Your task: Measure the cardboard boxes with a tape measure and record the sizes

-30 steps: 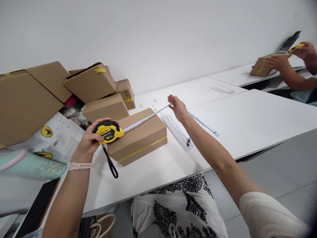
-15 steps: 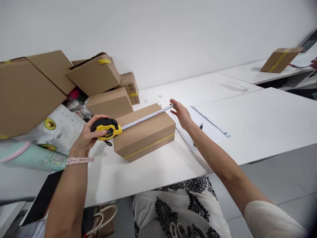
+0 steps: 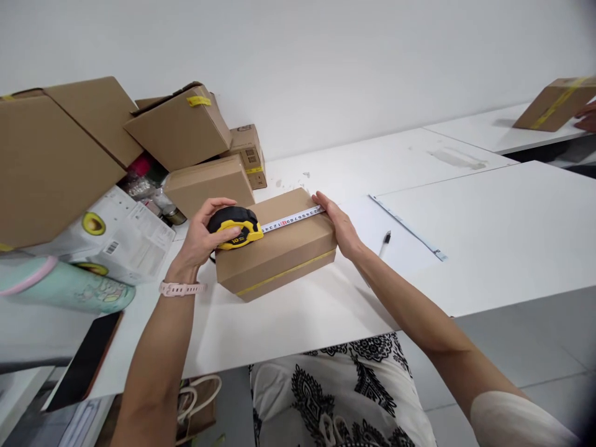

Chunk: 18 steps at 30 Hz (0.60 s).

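My left hand (image 3: 205,239) is wrapped around a black and yellow tape measure (image 3: 237,228) over the left part of a cardboard box's top. From it a short stretch of white blade (image 3: 293,218) runs across the top to the box's right edge. There my right hand (image 3: 341,226) holds the blade's end, fingers along the edge and palm side against the box's right face. The closed cardboard box (image 3: 279,267) lies on the white table with yellow tape along its front side.
More cardboard boxes (image 3: 179,133) are piled at the left, near an avocado-print package (image 3: 125,233) and a mint bottle (image 3: 69,288). A phone (image 3: 86,360) lies at the table's left edge. Right of the box are paper, a pen (image 3: 385,243) and a narrow strip (image 3: 407,228). A person's hand (image 3: 586,117) touches another box (image 3: 554,105).
My left hand has moved right with the tape measure, over the box, and the exposed blade is shorter. My right hand has come down against the box's right edge.
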Motion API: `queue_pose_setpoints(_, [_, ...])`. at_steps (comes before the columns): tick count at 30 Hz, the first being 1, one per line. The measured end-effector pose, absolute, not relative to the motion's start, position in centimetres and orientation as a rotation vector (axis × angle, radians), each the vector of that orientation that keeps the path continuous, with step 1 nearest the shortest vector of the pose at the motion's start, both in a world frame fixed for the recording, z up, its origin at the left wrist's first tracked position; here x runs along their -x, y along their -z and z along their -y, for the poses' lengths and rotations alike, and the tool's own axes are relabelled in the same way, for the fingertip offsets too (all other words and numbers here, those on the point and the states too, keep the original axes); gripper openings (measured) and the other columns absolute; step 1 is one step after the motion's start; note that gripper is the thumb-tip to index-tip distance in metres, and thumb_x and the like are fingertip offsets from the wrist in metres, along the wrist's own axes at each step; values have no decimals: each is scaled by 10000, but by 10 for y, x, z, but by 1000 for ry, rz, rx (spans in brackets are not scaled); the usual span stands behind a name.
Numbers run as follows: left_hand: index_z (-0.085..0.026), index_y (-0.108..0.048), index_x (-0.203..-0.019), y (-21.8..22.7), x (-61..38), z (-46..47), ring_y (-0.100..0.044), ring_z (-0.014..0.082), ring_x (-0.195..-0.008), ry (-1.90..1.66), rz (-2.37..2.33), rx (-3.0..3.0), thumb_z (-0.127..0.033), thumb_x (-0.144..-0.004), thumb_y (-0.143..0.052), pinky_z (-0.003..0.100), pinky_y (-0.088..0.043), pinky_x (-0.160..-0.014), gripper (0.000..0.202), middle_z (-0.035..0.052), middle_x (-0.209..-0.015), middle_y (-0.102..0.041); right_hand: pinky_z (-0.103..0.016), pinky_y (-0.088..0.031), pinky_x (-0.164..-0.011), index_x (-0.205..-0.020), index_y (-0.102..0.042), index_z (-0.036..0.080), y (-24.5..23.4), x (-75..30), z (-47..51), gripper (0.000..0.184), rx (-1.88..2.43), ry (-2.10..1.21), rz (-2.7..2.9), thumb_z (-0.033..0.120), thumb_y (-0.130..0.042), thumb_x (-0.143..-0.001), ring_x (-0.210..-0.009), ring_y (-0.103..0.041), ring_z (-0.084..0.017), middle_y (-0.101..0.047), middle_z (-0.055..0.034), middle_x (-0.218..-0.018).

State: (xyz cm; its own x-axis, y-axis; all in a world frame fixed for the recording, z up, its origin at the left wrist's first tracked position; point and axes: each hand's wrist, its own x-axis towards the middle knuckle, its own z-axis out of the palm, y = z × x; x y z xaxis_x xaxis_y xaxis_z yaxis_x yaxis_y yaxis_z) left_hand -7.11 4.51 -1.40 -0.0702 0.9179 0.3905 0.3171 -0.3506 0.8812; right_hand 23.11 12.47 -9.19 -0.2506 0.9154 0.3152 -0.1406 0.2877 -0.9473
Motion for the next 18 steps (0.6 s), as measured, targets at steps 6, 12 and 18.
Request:
queue_pose_setpoints(6, [-225,-576,-1323,3,62,-29,-622,281,-1184,-1460,-1399,-1859,-340,-669,-887,415,-503,-1037,733,68,-1261,-677,-450,-487,-963,-1311,-554,261,94,-276,-142,568,1164,-877,1355,664,-388,-947,-1185,-619,-278,-675,-113,-1267])
queue_pose_setpoints(12, [-328,-619,-1267,10,-39,46,-655,262,-1101,-1758,-1490,-2391,-146,-842,-698,507,-548,-988,469,0,-1155,-690,-449,-451,-776,-865,-597,201,120,-358,-143,404,2119,-306,1894,600,-537,-885,-873,-656,-336,-688,-144,-823])
queue_pose_setpoints(18, [-122,-602,-1259,98,-178,46,-604,248,-1240,-621,-726,-2965,-253,-951,-515,388,-437,-1134,346,115,-1240,-691,-349,-455,-695,-952,-617,222,140,-371,-128,151,1811,-655,2186,265,-603,-807,-683,-622,-220,-665,-34,-665])
